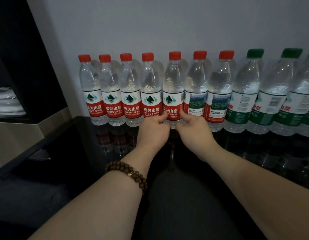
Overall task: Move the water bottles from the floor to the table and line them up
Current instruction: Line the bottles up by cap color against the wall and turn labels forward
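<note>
Bottles (pixel 131 94) stand upright in one row along the far edge of the bench (pixel 237 161), against the wall (pixel 167 23), red-capped ones left of green-capped. The left grip (pixel 154 129) and right grip (pixel 193 130) are both clamped low on the fifth bottle (pixel 173 94) from the left end, one at each side.

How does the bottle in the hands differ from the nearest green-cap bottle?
The held bottle has a red cap and red label, logo facing out; the green-cap bottle has a green label, text side out. The left hand and right hand grip the held bottle low down; the green-cap bottle is untouched. Both stand upright, clear, on the black table.
</note>
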A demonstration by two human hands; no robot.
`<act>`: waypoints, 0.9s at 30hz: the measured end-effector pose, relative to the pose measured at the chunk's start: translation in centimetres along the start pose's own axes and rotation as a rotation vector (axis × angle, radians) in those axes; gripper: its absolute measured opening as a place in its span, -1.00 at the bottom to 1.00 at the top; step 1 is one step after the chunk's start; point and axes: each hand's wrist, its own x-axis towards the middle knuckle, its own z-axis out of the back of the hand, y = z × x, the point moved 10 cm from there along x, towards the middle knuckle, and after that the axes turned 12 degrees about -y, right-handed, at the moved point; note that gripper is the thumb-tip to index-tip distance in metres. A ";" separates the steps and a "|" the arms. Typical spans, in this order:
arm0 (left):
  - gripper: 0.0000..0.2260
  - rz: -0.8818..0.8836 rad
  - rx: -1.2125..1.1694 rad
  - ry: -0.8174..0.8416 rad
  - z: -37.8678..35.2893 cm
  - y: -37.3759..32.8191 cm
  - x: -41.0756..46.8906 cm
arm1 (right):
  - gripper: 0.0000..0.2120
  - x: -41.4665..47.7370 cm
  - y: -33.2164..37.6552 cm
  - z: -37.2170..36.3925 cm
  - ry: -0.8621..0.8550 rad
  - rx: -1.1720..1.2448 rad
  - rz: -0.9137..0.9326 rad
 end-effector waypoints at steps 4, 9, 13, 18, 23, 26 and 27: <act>-0.55 0.000 -0.026 -0.038 0.4 -0.1 0.0 | -0.38 0.1 0.0 -0.2 0.021 -0.052 0.008; -0.49 -0.021 -0.029 -0.006 0.1 -0.5 -0.1 | -0.37 -0.1 0.5 -0.5 0.056 -0.076 0.054; -0.50 0.007 -0.034 -0.020 0.1 0.1 0.1 | -0.39 0.0 0.7 -0.7 0.085 -0.098 0.086; -0.54 0.004 -0.016 -0.057 0.6 -0.2 0.0 | -0.40 0.0 0.6 -0.2 0.043 -0.078 0.052; -0.62 -0.018 0.061 -0.070 0.8 -0.3 -0.1 | -0.50 0.2 -0.4 0.4 -0.030 -0.038 -0.022; -0.66 -0.026 0.071 -0.076 0.9 -0.6 -0.1 | -0.49 0.2 -0.5 -0.2 0.010 -0.049 -0.025; -0.67 -0.028 0.067 -0.081 1.0 -0.6 -0.2 | -0.48 0.3 -0.6 -0.3 0.021 -0.056 -0.024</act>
